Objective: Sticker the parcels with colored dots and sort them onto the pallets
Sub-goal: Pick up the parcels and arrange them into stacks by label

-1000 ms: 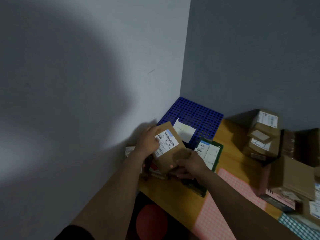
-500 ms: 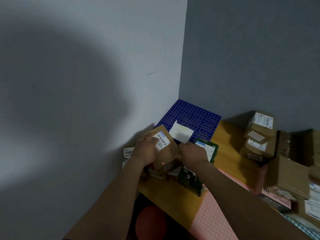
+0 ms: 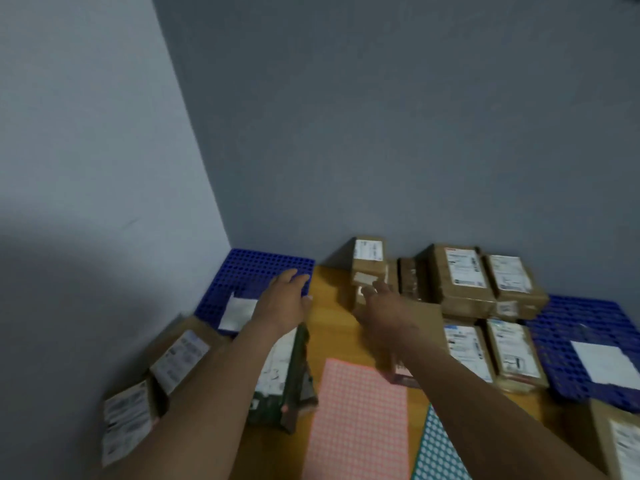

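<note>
At the bottom centre of the frame a pink dot sheet (image 3: 360, 420) lies flat on the wooden surface (image 3: 332, 306), with a green dot sheet (image 3: 437, 452) just to its right. At lower left, against the wall (image 3: 104, 168), two brown parcels (image 3: 180, 355) with white labels lie tilted, and a dark green parcel (image 3: 294, 379) sits beside them under the left forearm.

Half a second ago both hands gripped a labelled brown parcel over this pile; now neither holds anything. The left hand (image 3: 284, 303) reaches forward with straight fingers over the near edge of the left blue pallet (image 3: 256, 271), which carries a white paper (image 3: 239, 310). The right hand (image 3: 384, 306) is spread open toward a small stacked box (image 3: 369, 258); blur hides whether it touches.

The view has swung right, so a cluster of labelled parcels (image 3: 460, 275) in centre right and a second blue pallet (image 3: 568, 327) at right edge now show.
</note>
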